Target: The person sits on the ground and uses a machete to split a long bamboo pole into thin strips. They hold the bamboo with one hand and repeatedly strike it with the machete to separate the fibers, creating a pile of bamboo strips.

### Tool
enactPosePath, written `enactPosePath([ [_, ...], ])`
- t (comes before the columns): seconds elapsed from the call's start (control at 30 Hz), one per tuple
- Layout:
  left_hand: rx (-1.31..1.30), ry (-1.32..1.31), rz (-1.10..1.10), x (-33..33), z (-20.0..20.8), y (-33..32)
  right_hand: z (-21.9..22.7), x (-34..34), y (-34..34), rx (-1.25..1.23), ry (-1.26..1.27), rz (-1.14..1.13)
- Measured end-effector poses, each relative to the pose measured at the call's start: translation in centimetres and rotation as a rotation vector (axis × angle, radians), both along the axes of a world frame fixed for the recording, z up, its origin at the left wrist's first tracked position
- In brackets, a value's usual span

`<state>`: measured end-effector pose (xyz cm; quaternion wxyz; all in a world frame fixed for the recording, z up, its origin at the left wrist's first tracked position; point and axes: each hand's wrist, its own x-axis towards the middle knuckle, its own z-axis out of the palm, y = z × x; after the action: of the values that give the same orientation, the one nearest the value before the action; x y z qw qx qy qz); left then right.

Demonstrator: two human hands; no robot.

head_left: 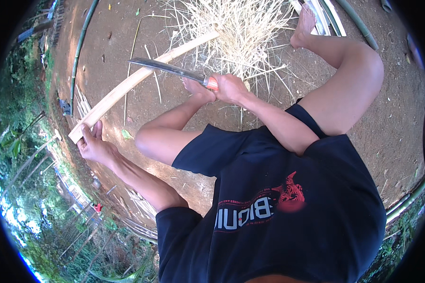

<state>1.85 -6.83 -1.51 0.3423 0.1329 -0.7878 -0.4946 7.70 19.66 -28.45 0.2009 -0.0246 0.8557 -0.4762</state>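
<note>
My left hand (95, 145) grips the near left end of a long, pale split bamboo strip (111, 100), thumb on top. The strip slants up to the right, its far end resting at the pile of shavings (241, 35). In my right hand (230, 88) is the orange handle of a machete (174, 69), fingers wrapped round it. The machete's dark blade lies across the strip near its middle, tip pointing left. Whether the edge bites into the strip cannot be made out.
My bare feet (304, 26) stand either side of the shavings on brown soil. Green bamboo poles lie at the left (81, 52) and upper right (358, 23). More split strips (140, 203) lie on the ground beside my left arm. Green plants (21, 94) edge the left.
</note>
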Motion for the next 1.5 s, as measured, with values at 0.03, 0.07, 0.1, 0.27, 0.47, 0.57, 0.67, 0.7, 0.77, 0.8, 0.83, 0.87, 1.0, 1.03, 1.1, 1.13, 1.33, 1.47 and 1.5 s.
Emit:
enactPosePath([
  [0.03, 0.009, 0.003, -0.004, 0.0, -0.3, 0.2, -1.3, -0.4, 0.3, -0.018, -0.072, -0.05],
  [0.07, 0.008, -0.003, -0.009, 0.2, -0.2, 0.2, -2.9, -0.7, 0.8, -0.047, -0.154, -0.1],
  [0.1, 0.006, -0.004, -0.025, 0.1, 0.0, 0.4, -4.3, -1.0, 1.3, -0.077, -0.23, -0.16],
  [0.27, 0.015, 0.01, 0.01, 0.7, -0.4, -0.6, -0.9, -1.3, 0.9, -0.061, -0.199, -0.042],
  [0.47, -0.009, -0.039, 0.018, 0.9, -0.2, -0.5, -6.0, -2.4, 3.8, 0.069, -0.327, -0.177],
  [0.57, 0.005, -0.012, 0.019, 0.7, -0.1, -0.9, -5.2, -2.8, 3.2, 0.098, -0.41, -0.124],
  [0.67, 0.009, -0.038, 0.007, 0.7, -0.3, -1.1, -7.1, -2.5, 2.2, 0.152, -0.342, -0.074],
  [0.7, 0.005, -0.055, 0.001, 0.5, 0.1, -1.1, -8.8, -2.5, 3.0, 0.158, -0.419, -0.132],
  [0.77, 0.0, -0.084, 0.016, 0.5, 0.2, -0.5, -12.3, -3.1, 5.9, 0.171, -0.56, -0.253],
  [0.8, 0.0, -0.087, 0.01, 0.5, 0.2, -0.7, -13.7, -3.0, 6.9, 0.19, -0.541, -0.257],
  [0.83, -0.002, -0.09, 0.012, 0.8, 0.2, -0.9, -14.9, -2.7, 7.8, 0.21, -0.522, -0.252],
  [0.87, 0.023, -0.107, -0.027, 1.0, 0.2, -1.7, -15.4, -2.4, 8.1, 0.231, -0.511, -0.242],
  [1.0, 0.104, -0.107, -0.186, 0.9, -0.2, -4.6, -8.7, -2.5, 3.8, -0.044, -0.538, -0.302],
  [1.03, 0.117, -0.113, -0.241, 0.9, -0.3, -5.7, -5.5, -2.2, 3.7, -0.119, -0.486, -0.276],
  [1.1, 0.125, -0.122, -0.327, 0.1, -0.2, -7.4, -1.9, -2.1, 2.3, -0.126, -0.4, -0.17],
  [1.13, 0.123, -0.127, -0.348, -0.3, -0.3, -8.3, -0.5, -2.0, 2.1, -0.125, -0.358, -0.12],
  [1.33, 0.081, -0.119, -0.433, -1.8, 0.2, -7.2, 0.5, -1.2, 3.5, -0.038, -0.121, -0.047],
  [1.47, 0.074, -0.122, -0.413, -1.4, 0.1, -8.0, 1.1, -0.6, 2.8, -0.052, -0.052, -0.053],
  [1.5, 0.081, -0.115, -0.412, -1.2, -0.1, -8.0, 1.8, -0.5, 2.9, -0.053, -0.022, -0.04],
])
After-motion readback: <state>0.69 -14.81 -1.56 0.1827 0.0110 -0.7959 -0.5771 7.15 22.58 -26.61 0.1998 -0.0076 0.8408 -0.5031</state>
